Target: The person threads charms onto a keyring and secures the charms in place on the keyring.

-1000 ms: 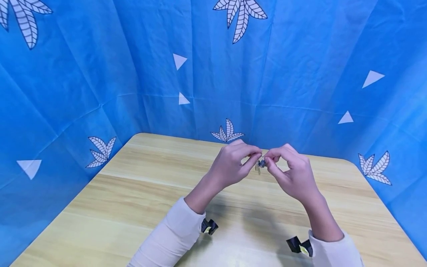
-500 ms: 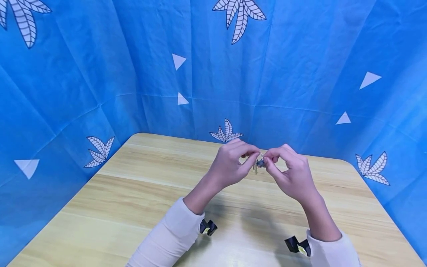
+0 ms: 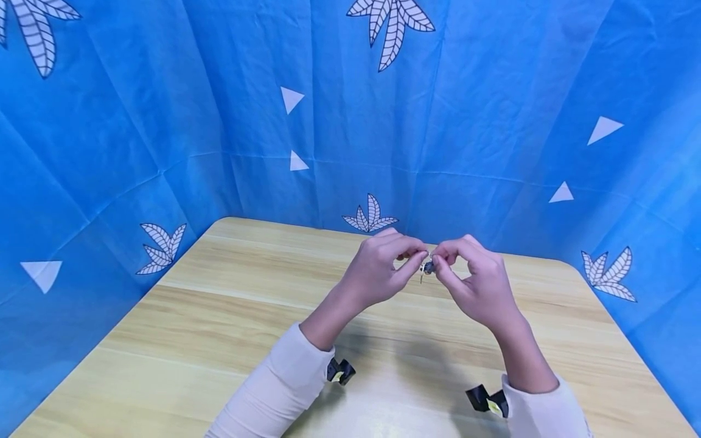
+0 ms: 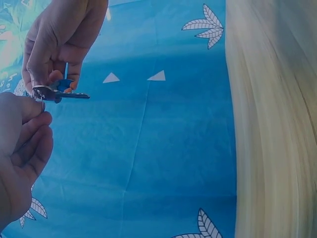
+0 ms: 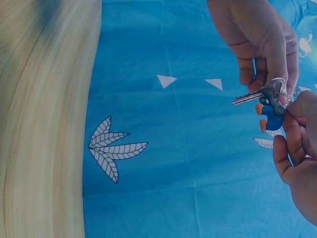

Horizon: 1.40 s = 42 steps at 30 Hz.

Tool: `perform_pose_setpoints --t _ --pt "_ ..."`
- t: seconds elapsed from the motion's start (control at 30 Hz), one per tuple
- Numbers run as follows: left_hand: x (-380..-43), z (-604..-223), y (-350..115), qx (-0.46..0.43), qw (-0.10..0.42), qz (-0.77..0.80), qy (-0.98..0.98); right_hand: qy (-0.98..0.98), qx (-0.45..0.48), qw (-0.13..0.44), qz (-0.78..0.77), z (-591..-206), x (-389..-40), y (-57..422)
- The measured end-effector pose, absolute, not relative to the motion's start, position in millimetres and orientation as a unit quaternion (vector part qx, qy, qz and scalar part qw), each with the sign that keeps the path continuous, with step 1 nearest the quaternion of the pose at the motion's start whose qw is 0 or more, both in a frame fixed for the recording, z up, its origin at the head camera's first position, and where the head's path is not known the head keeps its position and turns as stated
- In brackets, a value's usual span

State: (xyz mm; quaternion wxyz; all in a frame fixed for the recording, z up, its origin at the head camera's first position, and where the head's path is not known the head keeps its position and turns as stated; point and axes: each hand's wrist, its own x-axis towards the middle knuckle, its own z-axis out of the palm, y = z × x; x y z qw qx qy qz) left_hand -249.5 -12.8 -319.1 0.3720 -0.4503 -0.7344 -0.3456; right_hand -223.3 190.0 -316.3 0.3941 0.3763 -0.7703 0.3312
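Above the far part of the table, my left hand (image 3: 378, 267) pinches a thin metal key ring (image 5: 288, 97) between thumb and forefinger. A silver key (image 5: 247, 97) hangs from the ring and points away from the fingers. Right beside it is a small blue figure charm (image 5: 273, 118) with orange feet and a grey top. My right hand (image 3: 479, 280) pinches this charm with thumb and fingertips. In the left wrist view the key (image 4: 74, 95) lies nearly level between both hands. Fingertips partly hide the ring and the charm's top.
A light wood-grain table (image 3: 230, 340) spreads beneath the hands. Blue cloth (image 3: 356, 121) with white leaf and triangle prints hangs behind it and along both sides. Black wrist-worn pieces (image 3: 341, 371) show beside the pale sleeves (image 3: 279, 377).
The key beneath the fingertips has turned from showing its flat side to nearly edge-on. Both hands keep their pinch in almost the same place; the view has shifted slightly.
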Motion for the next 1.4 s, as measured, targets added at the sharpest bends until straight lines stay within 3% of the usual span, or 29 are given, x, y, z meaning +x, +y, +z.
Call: perform_pose_setpoints --t 0.37,0.7,1.4 --pt "-250.3 -320.1 -12.1 -0.447 0.373 -0.352 -0.733 -0.767 0.377 0.399 0.331 -316.3 -223.2 189.3" --pt "-250.9 -319.5 -15.7 -0.463 0.335 -0.344 -0.745 -0.772 0.375 0.396 0.326 -317.1 -222.5 187.7" --pt "-251.5 -317.9 -16.5 -0.464 0.35 -0.347 -0.736 -0.774 0.376 0.397 0.32 -316.2 -221.9 188.2"
